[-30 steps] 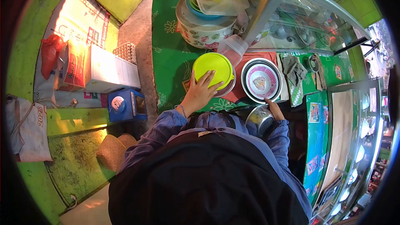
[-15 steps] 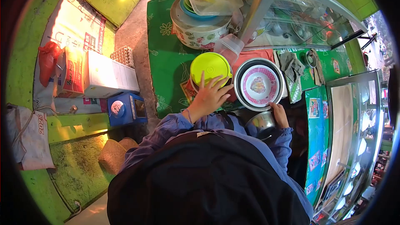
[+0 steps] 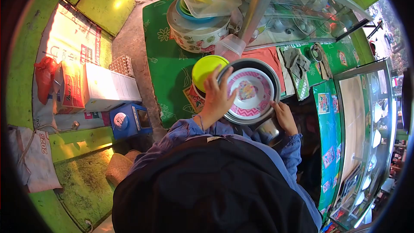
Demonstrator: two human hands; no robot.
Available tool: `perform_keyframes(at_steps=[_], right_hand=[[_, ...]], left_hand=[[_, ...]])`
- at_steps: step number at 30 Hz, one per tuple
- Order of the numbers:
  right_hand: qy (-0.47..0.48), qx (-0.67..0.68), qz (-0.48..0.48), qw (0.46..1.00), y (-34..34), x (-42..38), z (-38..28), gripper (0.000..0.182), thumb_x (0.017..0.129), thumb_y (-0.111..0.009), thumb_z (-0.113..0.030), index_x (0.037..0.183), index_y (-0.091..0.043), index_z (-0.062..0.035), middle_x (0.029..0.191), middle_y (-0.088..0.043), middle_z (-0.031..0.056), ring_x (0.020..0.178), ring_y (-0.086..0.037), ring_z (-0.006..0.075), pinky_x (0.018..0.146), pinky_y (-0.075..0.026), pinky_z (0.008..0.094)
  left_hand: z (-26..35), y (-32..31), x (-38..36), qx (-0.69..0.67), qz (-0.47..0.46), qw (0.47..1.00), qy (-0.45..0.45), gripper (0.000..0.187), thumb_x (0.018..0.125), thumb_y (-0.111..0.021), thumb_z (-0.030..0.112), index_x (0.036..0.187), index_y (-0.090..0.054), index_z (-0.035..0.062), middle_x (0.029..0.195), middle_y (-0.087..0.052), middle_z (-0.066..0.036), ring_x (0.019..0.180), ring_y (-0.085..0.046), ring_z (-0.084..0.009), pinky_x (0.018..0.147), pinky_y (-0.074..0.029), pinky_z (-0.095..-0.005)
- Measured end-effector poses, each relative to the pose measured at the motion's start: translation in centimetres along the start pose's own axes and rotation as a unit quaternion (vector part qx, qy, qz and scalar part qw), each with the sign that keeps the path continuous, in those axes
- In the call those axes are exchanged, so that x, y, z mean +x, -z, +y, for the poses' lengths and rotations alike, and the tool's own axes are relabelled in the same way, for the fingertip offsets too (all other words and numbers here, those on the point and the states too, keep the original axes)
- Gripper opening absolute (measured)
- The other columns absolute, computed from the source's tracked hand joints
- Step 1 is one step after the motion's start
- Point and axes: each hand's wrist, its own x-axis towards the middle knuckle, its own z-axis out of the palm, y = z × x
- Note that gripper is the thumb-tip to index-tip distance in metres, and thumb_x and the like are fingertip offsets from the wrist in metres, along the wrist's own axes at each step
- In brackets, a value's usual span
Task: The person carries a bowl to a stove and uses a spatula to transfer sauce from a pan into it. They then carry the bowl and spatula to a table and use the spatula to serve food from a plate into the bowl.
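A pink-and-white bowl (image 3: 258, 105) with a fruit picture at its centre sits nested inside a dark-rimmed metal basin (image 3: 266, 64). My left hand (image 3: 216, 100) is at the left rim of this stack, thumb over the inner edge and fingers along the outside. On the lower right, my right hand (image 3: 283, 117) grips the rim with the thumb on top. Directly under the stack, close to my body, a shiny steel pot (image 3: 269, 131) is partly covered. Beside my left fingers stands a round container with a lime-green lid (image 3: 207, 70).
A floral pot (image 3: 202, 39) carrying stacked plastic tubs stands on the green tablecloth (image 3: 157, 62). Behind is a glass display case (image 3: 293, 19). Grey cloths (image 3: 296, 62) and a small metal cup (image 3: 315, 52) lie to the right. Cartons (image 3: 103, 82) and egg trays (image 3: 122, 65) are at left.
My left hand has moved from over the lime-green lid to the bowl's left rim. The nested bowl and basin have shifted left and toward me, now overlapping the lidded container's edge.
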Motion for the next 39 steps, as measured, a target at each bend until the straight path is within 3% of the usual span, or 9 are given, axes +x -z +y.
perform_keyframes(at_steps=[16, 23, 25, 29, 31, 33, 35, 37, 39], right_hand=[[0.048, 0.042, -0.102, 0.993, -9.8, 10.7, -7.1, 0.065, 0.101, -0.043, -0.05, 0.095, -0.065, 0.0103, 0.078, -0.061, 0.0095, 0.074, -0.056, 0.0186, 0.074, -0.046, 0.0332], [-0.02, 0.036, -0.112, 0.993, -5.0, 7.3, -6.9, 0.069, 0.1, -0.043, -0.056, 0.094, -0.066, 0.009, 0.069, -0.056, 0.0072, 0.068, -0.053, 0.0174, 0.069, -0.045, 0.032], [-0.024, 0.039, -0.049, 0.998, -5.3, 6.1, -3.2, 0.064, 0.101, -0.04, -0.054, 0.083, -0.074, -0.0022, 0.057, -0.046, -0.0017, 0.047, -0.039, 0.0083, 0.049, -0.033, 0.026], [-0.09, 0.151, -0.063, 0.982, 0.4, -1.5, -2.9, 0.047, 0.096, -0.057, -0.042, 0.088, -0.065, 0.0031, 0.065, -0.058, 0.0034, 0.061, -0.055, 0.0107, 0.058, -0.044, 0.0285], [-0.087, 0.171, -0.037, 0.981, 2.1, -4.7, -1.3, 0.038, 0.094, -0.064, -0.035, 0.092, -0.066, 0.003, 0.067, -0.06, 0.004, 0.063, -0.057, 0.0107, 0.06, -0.046, 0.0282], [0.056, 0.048, 0.099, 0.992, 3.8, -8.7, 0.7, 0.024, 0.082, -0.076, -0.017, 0.097, -0.066, 0.0005, 0.073, -0.063, 0.0049, 0.07, -0.062, 0.012, 0.065, -0.049, 0.0299], [0.145, -0.005, 0.2, 0.969, 4.5, -12.1, 0.9, 0.028, 0.07, -0.081, -0.008, 0.092, -0.065, -0.0017, 0.085, -0.066, 0.0097, 0.08, -0.063, 0.0233, 0.07, -0.049, 0.0337], [0.201, -0.077, 0.276, 0.937, 3.8, -14.1, -0.8, 0.019, 0.069, -0.075, -0.005, 0.085, -0.064, -0.0051, 0.081, -0.064, 0.0112, 0.078, -0.061, 0.0306, 0.07, -0.048, 0.0398], [0.193, -0.137, 0.326, 0.915, 5.2, -22.2, 3.8, 0.015, 0.07, -0.067, -0.004, 0.082, -0.062, -0.0101, 0.077, -0.06, 0.0055, 0.076, -0.059, 0.0261, 0.073, -0.045, 0.0385]], left_hand=[[-16.7, 3.1, 4.0, -0.216, 0.016, 0.959, 0.18, 0.039, 0.093, -0.05, 0.001, 0.131, -0.055, 0.003, 0.126, -0.06, -0.022, 0.116, -0.059, -0.033, 0.098, -0.045, -0.0368], [-16.1, 2.7, 6.2, -0.213, 0.054, 0.966, 0.138, 0.036, 0.093, -0.052, 0.003, 0.128, -0.056, 0.0005, 0.123, -0.06, -0.021, 0.114, -0.058, -0.0339, 0.098, -0.044, -0.0383], [-15.4, 4.2, 5.5, -0.102, 0.109, 0.985, 0.086, 0.032, 0.092, -0.054, 0.004, 0.123, -0.057, -0.0011, 0.122, -0.058, -0.019, 0.113, -0.056, -0.0332, 0.096, -0.044, -0.0393], [-6.5, 7.2, 6.7, -0.108, 0.123, 0.986, 0.024, 0.026, 0.091, -0.057, 0.006, 0.116, -0.058, -0.0003, 0.118, -0.056, -0.016, 0.109, -0.053, -0.0301, 0.096, -0.042, -0.0376], [-2.8, 5.8, 5.9, -0.207, 0.066, 0.976, 0.016, 0.024, 0.093, -0.058, 0.008, 0.116, -0.058, 0.0012, 0.115, -0.057, -0.014, 0.107, -0.054, -0.0254, 0.097, -0.041, -0.0349], [1.2, 2.7, 3.5, -0.311, -0.196, 0.928, 0.05, 0.03, 0.1, -0.052, 0.021, 0.125, -0.055, 0.0057, 0.121, -0.057, -0.007, 0.107, -0.053, -0.0171, 0.094, -0.042, -0.0308], [4.2, -2.5, 0.3, -0.522, -0.359, 0.764, 0.123, 0.042, 0.103, -0.048, 0.033, 0.136, -0.045, 0.0083, 0.127, -0.054, -0.006, 0.113, -0.053, -0.0171, 0.096, -0.042, -0.0312], [8.2, -2.9, -2.2, -0.536, -0.432, 0.695, 0.207, 0.05, 0.102, -0.048, 0.038, 0.14, -0.038, 0.008, 0.125, -0.055, -0.007, 0.116, -0.051, -0.0175, 0.097, -0.042, -0.0316], [18.6, -5.7, -7.4, -0.51, -0.542, 0.609, 0.274, 0.064, 0.101, -0.044, 0.05, 0.148, -0.025, 0.0107, 0.128, -0.054, -0.009, 0.12, -0.052, -0.0186, 0.096, -0.044, -0.0317]])
